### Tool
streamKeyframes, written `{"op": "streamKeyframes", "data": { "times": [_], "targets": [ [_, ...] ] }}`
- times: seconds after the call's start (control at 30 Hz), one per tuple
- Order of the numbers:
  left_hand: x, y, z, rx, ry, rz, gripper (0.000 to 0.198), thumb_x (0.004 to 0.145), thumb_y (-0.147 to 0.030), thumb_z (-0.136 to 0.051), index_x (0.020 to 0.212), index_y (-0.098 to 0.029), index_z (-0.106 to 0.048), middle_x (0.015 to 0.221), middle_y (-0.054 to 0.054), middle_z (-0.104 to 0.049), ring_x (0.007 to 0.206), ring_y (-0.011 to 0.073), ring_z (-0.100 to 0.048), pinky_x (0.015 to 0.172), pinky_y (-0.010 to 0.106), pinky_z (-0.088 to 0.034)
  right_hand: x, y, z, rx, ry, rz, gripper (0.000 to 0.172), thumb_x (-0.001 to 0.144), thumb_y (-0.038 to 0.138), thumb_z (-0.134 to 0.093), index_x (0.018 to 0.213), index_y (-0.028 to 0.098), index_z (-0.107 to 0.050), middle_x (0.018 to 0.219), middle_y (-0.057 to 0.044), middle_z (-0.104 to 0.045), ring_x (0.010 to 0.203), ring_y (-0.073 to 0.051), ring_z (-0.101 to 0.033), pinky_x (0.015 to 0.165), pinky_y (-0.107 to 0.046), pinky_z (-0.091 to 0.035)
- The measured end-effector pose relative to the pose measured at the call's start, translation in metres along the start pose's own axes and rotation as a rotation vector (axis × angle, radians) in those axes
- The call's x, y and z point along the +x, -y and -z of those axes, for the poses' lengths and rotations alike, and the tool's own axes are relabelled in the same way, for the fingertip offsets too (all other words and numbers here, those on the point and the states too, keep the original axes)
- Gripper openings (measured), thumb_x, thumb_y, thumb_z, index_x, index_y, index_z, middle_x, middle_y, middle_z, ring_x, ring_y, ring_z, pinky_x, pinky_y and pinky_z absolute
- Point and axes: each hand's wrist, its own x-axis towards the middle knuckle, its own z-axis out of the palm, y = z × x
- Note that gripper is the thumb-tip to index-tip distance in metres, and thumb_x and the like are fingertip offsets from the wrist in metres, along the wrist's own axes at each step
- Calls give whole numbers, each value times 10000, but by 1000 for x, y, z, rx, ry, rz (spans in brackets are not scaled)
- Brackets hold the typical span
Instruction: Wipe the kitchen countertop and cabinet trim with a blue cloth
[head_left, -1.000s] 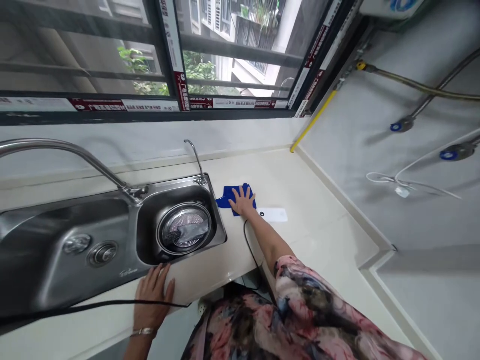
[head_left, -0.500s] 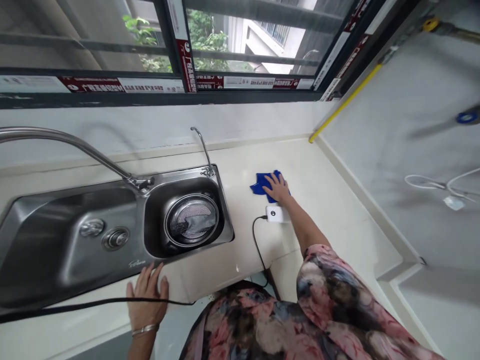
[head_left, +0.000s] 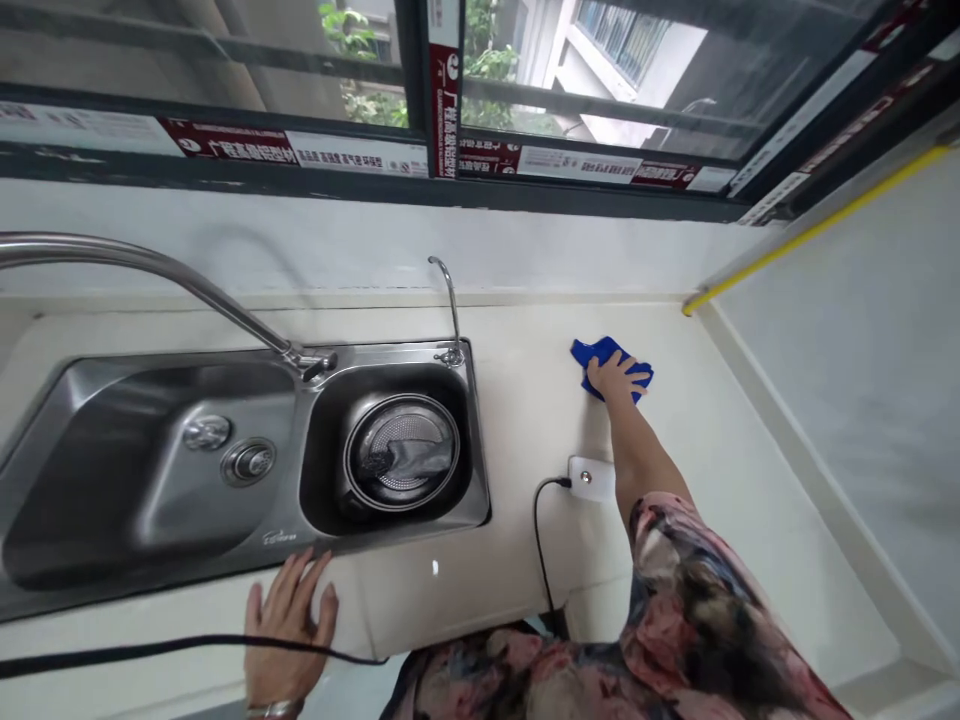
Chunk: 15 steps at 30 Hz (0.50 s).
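Right arm stretched well out over the pale worktop (head_left: 720, 480), upper part inside a floral sleeve (head_left: 697, 590). Right hand (head_left: 619, 378) palm down, fingers spread wide and resting flat on a blue cloth (head_left: 600, 351). Left hand (head_left: 289, 630) also flattened, palm down by the worktop's front edge, fingertips just beside the steel sink (head_left: 420, 525), without visible hold on anything. Blue cloth directly beneath the right hand, right of the sink, well apart from the left hand. Nearer the body, a white device (head_left: 590, 480) with a black lead (head_left: 537, 520), right end hidden behind the right forearm. Cloth's middle covered by the right hand; any pinch underneath impossible to tell. Black cable (head_left: 150, 647) passing across the left hand; bracelet (head_left: 274, 709) cut off at the bottom. Inside the sink, a round pot (head_left: 386, 433), contents hard to make out.
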Motion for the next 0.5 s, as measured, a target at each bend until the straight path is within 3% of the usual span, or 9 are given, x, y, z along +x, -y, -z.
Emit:
{"op": "streamKeyframes", "data": {
  "times": [0.13,0.27,0.4,0.5],
  "targets": [
    [-1,-8,8,-8,23,24,416,975,-324,-491,1351,-213,-629,1415,147,-651,1374,321,-559,1243,560,-248,-8,50,-5,-15,-31,137,765,1000,544,-319,1637,124,-255,1698,-289,-133,1491,-548,-240,1056,-871,-241],
    [-1,-25,19,-23,79,74,408,980,-313,-504,1347,-219,-656,1412,109,-668,1384,272,-557,1269,514,-222,-25,77,-23,-34,-93,319,764,984,576,-317,1632,174,-284,1693,-258,-193,1491,-538,-245,1064,-835,-276],
    [-1,-28,21,-99,172,192,428,984,-316,-497,1372,-234,-657,1469,101,-629,1438,262,-504,1291,534,-155,-49,76,-42,-38,-165,472,703,966,530,-305,1563,183,-436,1625,-258,-334,1478,-523,-258,1096,-748,-279],
    [-1,-30,21,-200,128,199,426,990,-311,-494,1366,-203,-662,1457,133,-630,1445,280,-488,1288,576,-125,-76,56,-39,-13,-201,614,716,943,517,-257,1540,193,-485,1507,-292,-452,1424,-459,-365,1028,-687,-341]
  ]
}}
